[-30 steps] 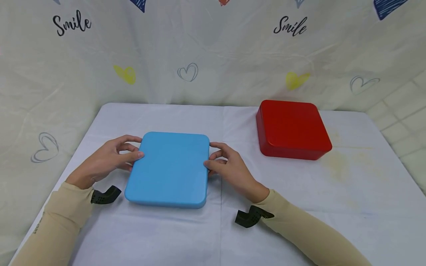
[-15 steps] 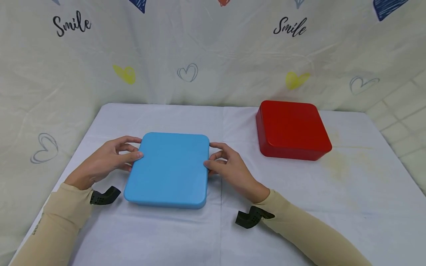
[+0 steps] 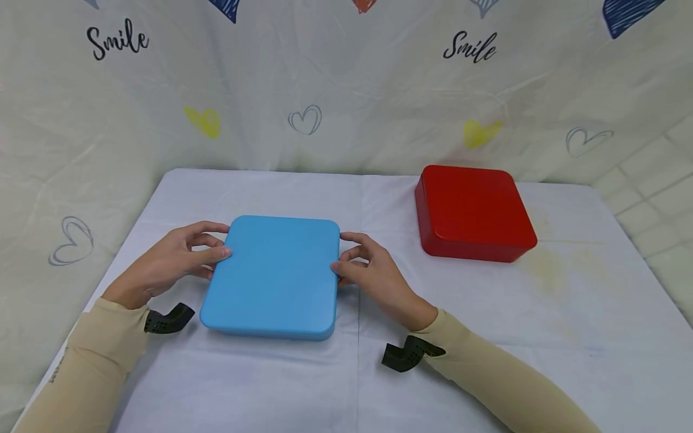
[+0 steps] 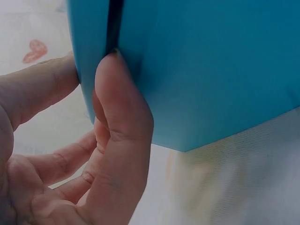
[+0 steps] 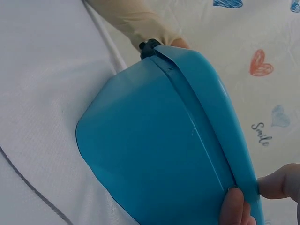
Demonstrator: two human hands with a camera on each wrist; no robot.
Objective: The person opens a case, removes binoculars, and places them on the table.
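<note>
A blue box stands left of the table's middle, its flat square lid [image 3: 273, 276] facing up. My left hand [image 3: 175, 258] pinches the lid's left edge, thumb on top. On the opposite edge my right hand [image 3: 379, 273] pinches it likewise, thumb at the top rim. In the right wrist view a narrow gap runs between the lid rim [image 5: 218, 112] and the box body [image 5: 140, 131], with fingertips [image 5: 232, 204] at it. The left wrist view shows a dark slit beside the body [image 4: 201, 70], a fingertip at its end. The inside of the box is hidden.
A red box [image 3: 476, 210] rests at the back right of the white-covered table [image 3: 460, 288]. Behind the table hangs a pale curtain [image 3: 379, 108] printed with hearts and words. A black wrist mount [image 3: 169, 319] juts from the left sleeve, another mount [image 3: 408, 355] from the right.
</note>
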